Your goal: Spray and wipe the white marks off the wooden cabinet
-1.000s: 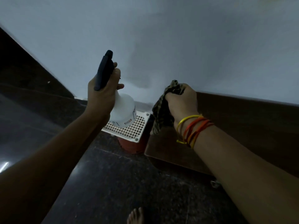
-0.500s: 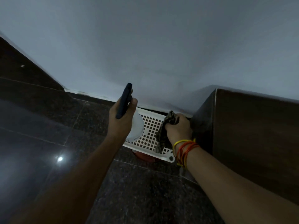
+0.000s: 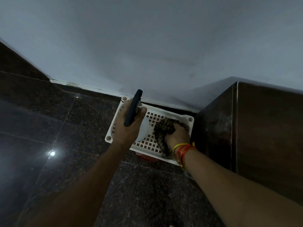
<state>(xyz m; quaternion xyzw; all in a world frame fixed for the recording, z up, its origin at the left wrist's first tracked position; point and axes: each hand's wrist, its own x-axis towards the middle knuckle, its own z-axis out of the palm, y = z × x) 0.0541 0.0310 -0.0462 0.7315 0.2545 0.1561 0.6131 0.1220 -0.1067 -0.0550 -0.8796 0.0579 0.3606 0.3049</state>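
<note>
My left hand [image 3: 129, 126] grips a spray bottle [image 3: 143, 128] with a white body and a dark trigger head, held just above the left half of a white perforated tray [image 3: 148, 145]. My right hand [image 3: 177, 136], with coloured bangles at the wrist, grips a dark patterned cloth [image 3: 161, 133] that lies on the tray's right half. The dark wooden cabinet [image 3: 262, 128] stands right beside the tray; a faint pale smudge shows on its left side face.
The tray rests on something red [image 3: 146, 157] on the dark speckled floor [image 3: 49, 128], against a pale wall [image 3: 147, 46]. A bright light reflection sits on the floor at the left.
Both hands have dropped from in front of the cabinet to the white tray. The bottle and cloth came down with them, and the view now looks down on the tray.
</note>
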